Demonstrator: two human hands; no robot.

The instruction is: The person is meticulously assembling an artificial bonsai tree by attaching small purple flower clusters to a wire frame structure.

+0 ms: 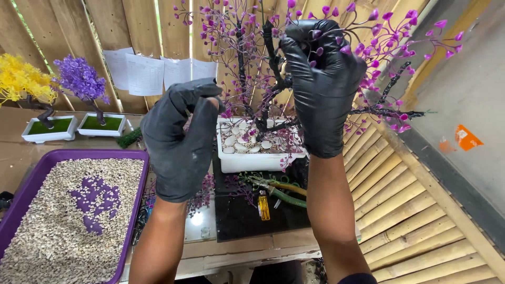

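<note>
Only 1 camera was at work, worn on the person's head and tipped forward and down over the workbench (236,247). It sat close: the gloved left hand (179,142) and right hand (322,87) filled the middle of the view, forearms rising from the bottom edge. Beyond them it faced a wooden slat wall (131,26).

Wooden workbench (252,251), purple gravel tray (31,181), white planter (247,160), dark mat (236,215), yellow lighter (263,205), two small potted trees (50,129).
</note>
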